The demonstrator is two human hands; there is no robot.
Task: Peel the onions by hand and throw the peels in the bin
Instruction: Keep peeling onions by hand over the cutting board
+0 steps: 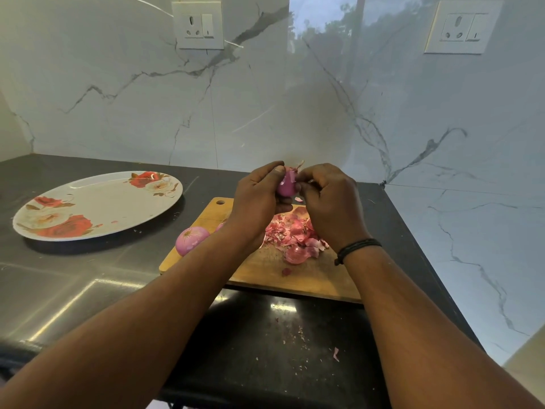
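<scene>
My left hand (259,199) grips a small purple onion (286,184) above the far end of a wooden cutting board (318,278). My right hand (327,199) pinches the skin at the onion's top, where a dry stem tip sticks up. A pile of pink onion peels (295,234) lies on the board under my hands. A peeled onion (191,240) rests at the board's left edge, and another onion (220,225) is mostly hidden behind my left wrist. No bin is in view.
A floral plate (97,205) sits on the dark counter (73,284) to the left. Peel scraps (336,354) dot the counter near its front edge. Marble walls with two wall sockets (198,25) close off the back and right.
</scene>
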